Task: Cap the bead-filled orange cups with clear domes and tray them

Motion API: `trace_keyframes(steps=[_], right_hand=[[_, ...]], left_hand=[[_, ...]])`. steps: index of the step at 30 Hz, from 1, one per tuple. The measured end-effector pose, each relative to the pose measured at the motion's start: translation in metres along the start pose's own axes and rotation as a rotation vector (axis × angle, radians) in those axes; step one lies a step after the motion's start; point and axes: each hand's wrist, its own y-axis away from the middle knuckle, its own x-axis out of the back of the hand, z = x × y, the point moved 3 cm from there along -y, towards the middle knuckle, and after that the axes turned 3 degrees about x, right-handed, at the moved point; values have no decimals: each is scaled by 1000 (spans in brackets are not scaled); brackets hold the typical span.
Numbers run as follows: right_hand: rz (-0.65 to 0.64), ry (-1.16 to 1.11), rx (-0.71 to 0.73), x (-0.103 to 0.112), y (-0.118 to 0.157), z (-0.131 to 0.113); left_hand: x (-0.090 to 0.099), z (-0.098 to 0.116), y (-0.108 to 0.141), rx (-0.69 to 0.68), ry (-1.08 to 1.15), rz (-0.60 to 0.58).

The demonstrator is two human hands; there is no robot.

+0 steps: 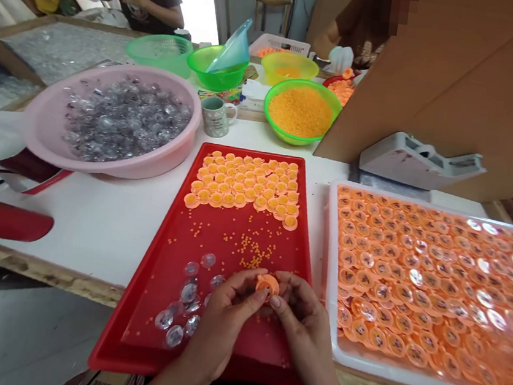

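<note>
Between the fingertips of my left hand (235, 304) and my right hand (299, 312) is a small round orange plastic piece (267, 284), pinched by both thumbs and fingers. Both hands are over the near part of a red tray (146, 303). Left of my left hand lie several clear round plastic caps (188, 293). Rows of orange cups (241, 181) filled with yellow-orange beads cover the tray's far end. Loose beads (254, 251) are scattered across the tray between those cups and my hands.
On the right stands a white tray (332, 300) packed with capped orange pieces. A pink basin (167, 167) of clear caps is at the left. Behind are a mug (215, 118) and a green bowl (298, 107) of beads. Two other people are across the table; cardboard (458, 86) rises at the right.
</note>
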Motion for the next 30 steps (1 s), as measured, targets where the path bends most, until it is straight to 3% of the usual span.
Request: trace_keyframes(steps=[7, 10, 15, 22, 27, 30], right_hand=[[101, 265, 315, 10, 9, -21], [149, 341, 387, 11, 13, -27], [187, 398, 495, 12, 18, -37], [128, 383, 587, 11, 25, -53], [119, 395, 636, 10, 27, -54], [157, 405, 622, 7, 28, -51]], left_hand=[[-9, -1, -2, 186, 236, -111], [-12, -5, -2, 154, 233, -128], [-10, -8, 0, -9, 50, -153], [5, 5, 3, -241, -312, -205], [-4, 17, 7, -520, -577, -236], [-2, 18, 8, -671, -727, -180]])
